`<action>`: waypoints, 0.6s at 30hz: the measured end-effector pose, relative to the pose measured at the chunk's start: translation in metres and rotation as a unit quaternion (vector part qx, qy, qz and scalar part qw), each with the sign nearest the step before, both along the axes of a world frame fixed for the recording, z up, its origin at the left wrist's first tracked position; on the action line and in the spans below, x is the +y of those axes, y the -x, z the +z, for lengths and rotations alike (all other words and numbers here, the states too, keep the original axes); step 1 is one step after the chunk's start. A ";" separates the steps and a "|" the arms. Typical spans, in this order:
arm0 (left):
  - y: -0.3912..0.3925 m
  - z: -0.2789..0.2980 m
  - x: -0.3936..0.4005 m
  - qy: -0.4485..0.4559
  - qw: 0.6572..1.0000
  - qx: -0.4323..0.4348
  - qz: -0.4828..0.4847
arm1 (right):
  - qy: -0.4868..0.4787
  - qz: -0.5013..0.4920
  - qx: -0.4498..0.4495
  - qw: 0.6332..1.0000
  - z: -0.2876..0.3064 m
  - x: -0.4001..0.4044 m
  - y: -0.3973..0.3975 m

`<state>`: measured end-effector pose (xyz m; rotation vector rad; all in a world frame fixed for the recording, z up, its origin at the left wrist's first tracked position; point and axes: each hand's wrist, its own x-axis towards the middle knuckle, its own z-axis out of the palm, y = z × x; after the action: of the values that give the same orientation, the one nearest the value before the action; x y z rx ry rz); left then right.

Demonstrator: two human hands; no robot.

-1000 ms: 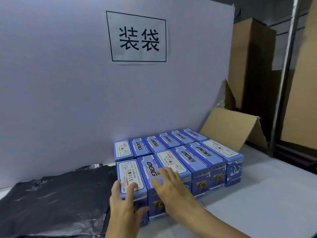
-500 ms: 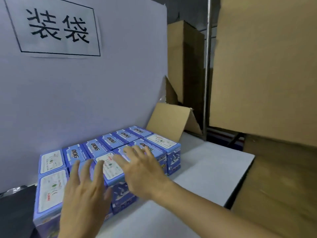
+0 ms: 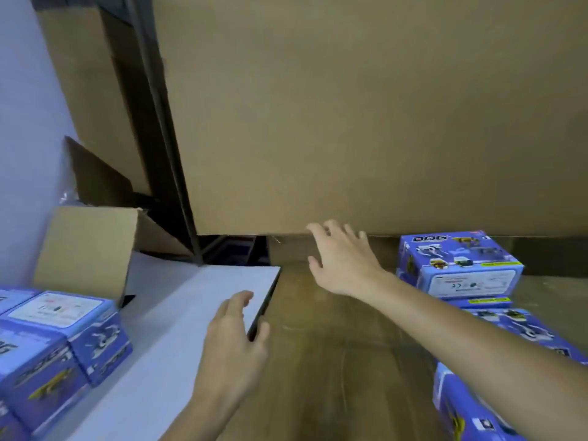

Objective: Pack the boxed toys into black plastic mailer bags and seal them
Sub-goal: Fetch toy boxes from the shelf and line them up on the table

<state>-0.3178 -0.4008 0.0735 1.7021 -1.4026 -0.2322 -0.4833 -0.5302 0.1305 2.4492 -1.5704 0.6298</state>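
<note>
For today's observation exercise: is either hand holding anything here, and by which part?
Nothing is held. The left hand rests at the white tabletop edge; the right hand reaches out open, apart from the blue toy boxes.

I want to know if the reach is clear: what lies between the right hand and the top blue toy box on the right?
Nothing: in the head view only bare brown cardboard separates the right hand from the blue toy box.

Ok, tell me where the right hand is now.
In the head view the right hand is right of centre, fingers spread, above the brown cardboard surface, between the white table's edge and the stacked blue toy boxes.
</note>
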 end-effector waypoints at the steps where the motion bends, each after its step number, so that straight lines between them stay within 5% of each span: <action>1: 0.013 -0.003 -0.011 -0.016 0.999 0.004 -0.028 | -0.005 -0.036 -0.001 0.999 -0.003 -0.010 0.018; 11: 0.115 -0.027 -0.082 -0.178 0.974 0.021 -0.137 | -0.158 -0.319 0.010 0.935 -0.051 -0.085 0.154; 18: 0.133 -0.040 -0.101 -0.171 0.972 0.071 -0.143 | -0.222 -0.300 0.061 0.926 -0.044 -0.076 0.138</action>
<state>-0.4511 -0.5018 0.0335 1.7076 -1.5613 -0.7821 -0.6213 -0.6058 0.0868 2.0001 -2.4506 0.0125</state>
